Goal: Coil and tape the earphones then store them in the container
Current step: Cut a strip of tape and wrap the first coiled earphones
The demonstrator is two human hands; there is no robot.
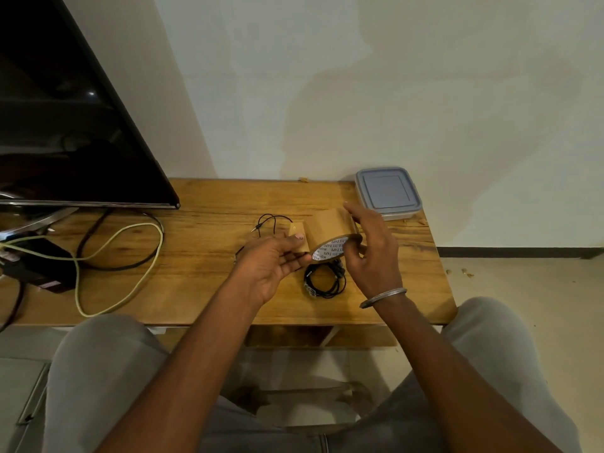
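Two hands on tape: right hand (pixel 372 253) fingers (pixel 356 212) curled round tape roll (pixel 328 228); left hand (pixel 271 266) fingers (pixel 294 260) pinch tape end (pixel 295 227).

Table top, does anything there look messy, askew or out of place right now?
Mildly. A black cable with its jack lies loose just left of the tape roll, while the earphone coil sits neat. A green cord sprawls in loops at the left. Small crumbs dot the floor at the right.

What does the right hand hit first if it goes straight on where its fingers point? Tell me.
Likely the wall. The right hand, holding the tape roll, points away and slightly left, over bare table, passing left of the container; height is unclear.
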